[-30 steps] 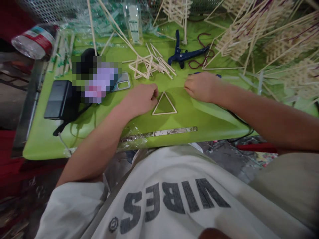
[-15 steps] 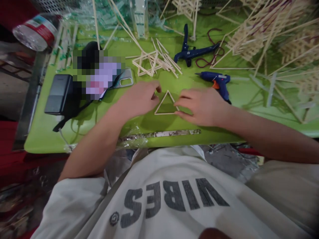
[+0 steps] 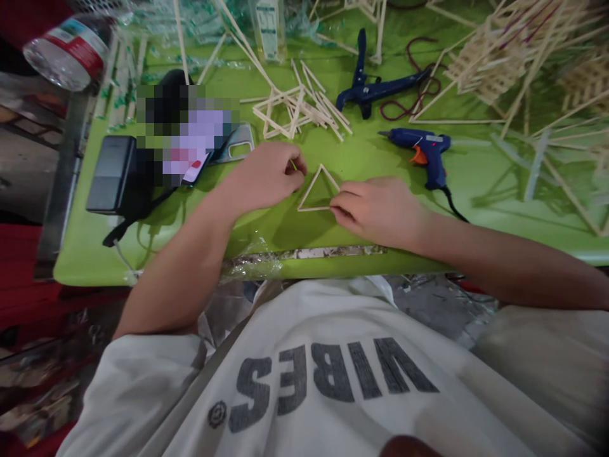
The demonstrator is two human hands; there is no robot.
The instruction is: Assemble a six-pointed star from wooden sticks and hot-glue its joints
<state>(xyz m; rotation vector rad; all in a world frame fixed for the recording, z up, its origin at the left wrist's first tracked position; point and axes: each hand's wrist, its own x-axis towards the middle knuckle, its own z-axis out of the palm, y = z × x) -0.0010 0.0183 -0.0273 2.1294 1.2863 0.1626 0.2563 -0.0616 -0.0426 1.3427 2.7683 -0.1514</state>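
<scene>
A small triangle of thin wooden sticks (image 3: 311,188) lies on the green table. My right hand (image 3: 375,209) pinches it at its lower right corner, and the fingertips cover that corner. To the left of the triangle, a little apart from it, my left hand (image 3: 271,174) is curled with thumb and forefinger close together. Whatever may be between those fingers is too small to make out. Beyond the hands lies a loose pile of sticks (image 3: 328,114), along with a star-like stick frame (image 3: 278,117). A blue glue gun (image 3: 428,149) rests on its side past my right hand.
A dark blue cutter tool (image 3: 366,95) and a dark red cord (image 3: 399,111) lie farther back. Stick lattices (image 3: 499,70) crowd the back right. At left are a phone (image 3: 197,165), a black power bank (image 3: 111,174) and a plastic jar (image 3: 71,54). A worn strip (image 3: 328,252) lies along the near edge.
My right fingers have closed on the triangle's lower right corner. My left thumb and forefinger have come closer together. The view has shifted slightly.
</scene>
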